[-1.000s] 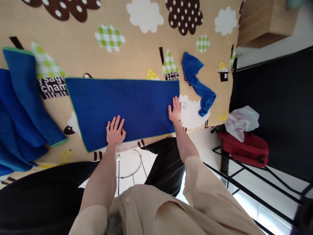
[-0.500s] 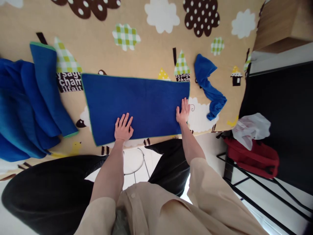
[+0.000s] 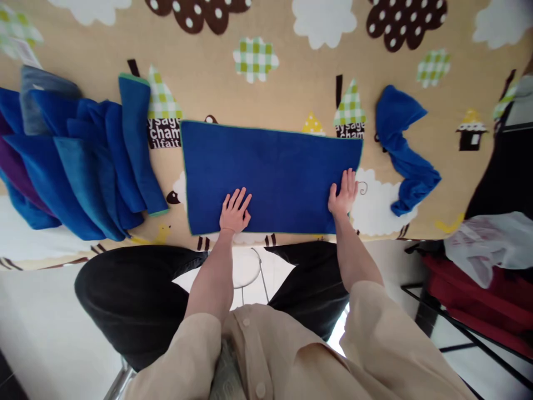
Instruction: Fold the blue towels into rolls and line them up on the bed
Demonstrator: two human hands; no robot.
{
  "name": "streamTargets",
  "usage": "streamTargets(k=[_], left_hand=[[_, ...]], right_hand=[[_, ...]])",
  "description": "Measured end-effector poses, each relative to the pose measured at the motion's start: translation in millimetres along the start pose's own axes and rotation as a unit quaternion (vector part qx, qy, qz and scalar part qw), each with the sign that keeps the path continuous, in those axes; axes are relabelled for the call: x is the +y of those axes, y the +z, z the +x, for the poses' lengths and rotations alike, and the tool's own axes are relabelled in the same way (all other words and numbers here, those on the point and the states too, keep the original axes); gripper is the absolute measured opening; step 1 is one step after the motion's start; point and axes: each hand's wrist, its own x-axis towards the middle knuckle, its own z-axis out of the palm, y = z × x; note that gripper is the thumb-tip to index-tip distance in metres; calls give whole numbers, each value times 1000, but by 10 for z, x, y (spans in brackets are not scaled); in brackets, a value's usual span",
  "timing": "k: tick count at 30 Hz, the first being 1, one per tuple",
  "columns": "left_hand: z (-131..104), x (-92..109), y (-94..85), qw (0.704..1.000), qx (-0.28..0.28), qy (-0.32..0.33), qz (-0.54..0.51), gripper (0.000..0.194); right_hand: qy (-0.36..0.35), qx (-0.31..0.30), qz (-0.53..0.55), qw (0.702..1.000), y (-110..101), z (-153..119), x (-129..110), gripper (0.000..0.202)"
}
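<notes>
Flat on the patterned cloth in front of me lies a blue towel [image 3: 275,172] with a thin green edge. My left hand [image 3: 235,211] rests on its near part, left of the middle, palm down with the fingers spread. Near the towel's right edge, my right hand [image 3: 344,193] presses flat with the fingers stretched out. Neither hand grips anything. A second blue towel [image 3: 406,155] lies crumpled to the right, apart from my right hand.
Several overlapping blue towels [image 3: 95,161] lie at the left, with a purple one [image 3: 20,161] among them. The tan tablecloth [image 3: 291,83] carries cloud and house prints. A white plastic bag [image 3: 493,241] sits on a red bag [image 3: 470,289] at the lower right.
My view has swung left, so more of the towel pile shows. Both hands stay on the flat towel in nearly the same spots.
</notes>
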Motion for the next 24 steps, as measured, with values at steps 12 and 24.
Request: streamTargets(k=[12, 24], left_hand=[[-14, 24, -23, 1000, 6, 11, 25, 69], [-2, -20, -7, 1000, 11, 10, -8, 69]], right_hand=[[-13, 9, -6, 1000, 47, -18, 59, 66], [48, 14, -16, 999, -31, 409, -431, 63]])
